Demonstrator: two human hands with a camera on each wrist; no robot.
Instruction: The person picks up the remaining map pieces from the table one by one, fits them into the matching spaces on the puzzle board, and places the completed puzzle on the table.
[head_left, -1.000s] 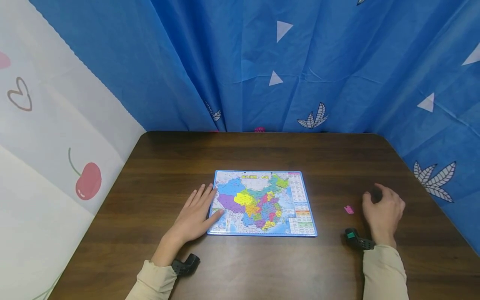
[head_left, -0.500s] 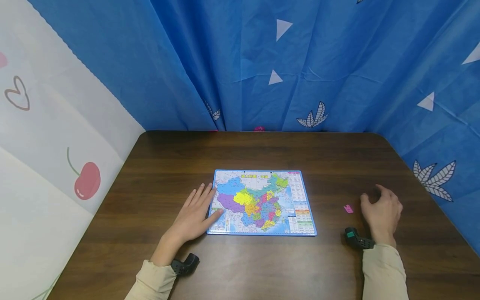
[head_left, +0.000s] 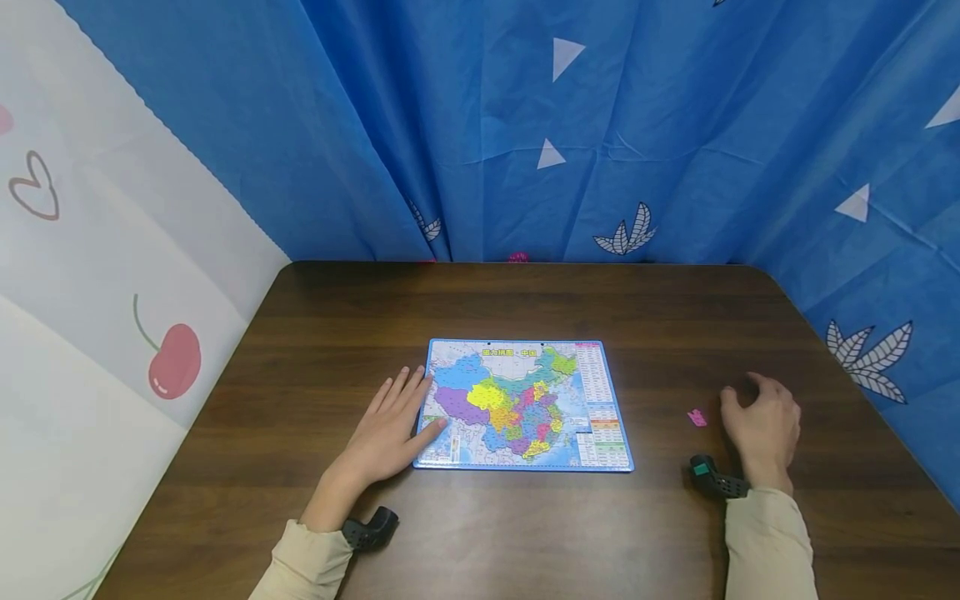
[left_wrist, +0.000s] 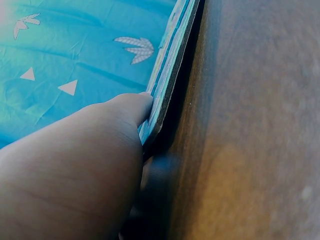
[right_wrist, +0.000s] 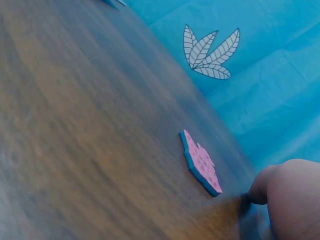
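A map jigsaw board [head_left: 480, 454] with a blue rim and a many-coloured map lies flat on the table. My left hand [head_left: 382, 433] rests along its left side with fingers stretched out, the thumb over the lower left corner; in the left wrist view the thumb [left_wrist: 132, 107] lies at the board's edge. To the right of the board is a small pink puzzle piece [head_left: 697, 417], whose dark side edge shows in the right wrist view. My right hand [head_left: 763, 429] is just right of this piece, thumb and fingers loosely curved, with nothing visible between them.
The dark wooden table [head_left: 360, 300] carries the board and the piece. A blue curtain [head_left: 480, 167] with leaf and triangle prints hangs along the far and right sides. To the left is a white printed cloth [head_left: 112, 250]. Each wrist wears a black camera [head_left: 371, 529].
The fingers of my right hand have drawn in slightly to the left, toward the thumb. My left hand, the board and the pink piece stay in place.
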